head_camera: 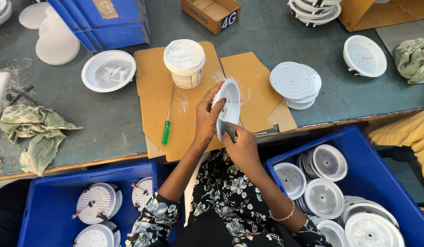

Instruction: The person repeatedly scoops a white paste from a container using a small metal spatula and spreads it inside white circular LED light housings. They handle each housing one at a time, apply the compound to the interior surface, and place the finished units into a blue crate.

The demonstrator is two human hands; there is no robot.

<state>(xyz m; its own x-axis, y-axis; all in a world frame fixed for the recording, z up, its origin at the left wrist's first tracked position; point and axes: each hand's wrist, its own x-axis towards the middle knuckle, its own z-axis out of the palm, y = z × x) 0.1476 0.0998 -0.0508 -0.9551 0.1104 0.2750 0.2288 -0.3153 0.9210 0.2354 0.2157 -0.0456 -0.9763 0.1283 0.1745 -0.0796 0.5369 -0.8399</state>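
1. The housing [229, 107], a round white lamp shell, is held on edge above the cardboard [152, 87], just in front of the tub [184, 61]. Its open face turns toward the person's right and its rim runs from far to near.
2. The left hand [206, 120] is on the housing's far-left side; its fingers [216, 93] curl over the upper rim and are clamped on it.
3. The right hand [241, 147] is at the housing's near, lower edge, fingers together and pinched on a small grey piece [229, 130] that touches the rim there. What that piece is cannot be made out.
4. Both hands touch the housing. The left bears it from the top and back, the right works at the bottom, so the housing lies between them, tilted slightly away from the body.
5. A green-handled screwdriver [166, 122] lies left of the housing on the cardboard, shaft pointing away toward the tub, nearer the left hand, touched by neither.
6. Right of the housing, a stack of dotted LED discs [295, 82] rests on the tabletop [107, 114], well apart from both hands.
7. Nearer the person than the housing, a blue crate of housings [340, 192] is on the right and another blue crate [47, 201] on the left.
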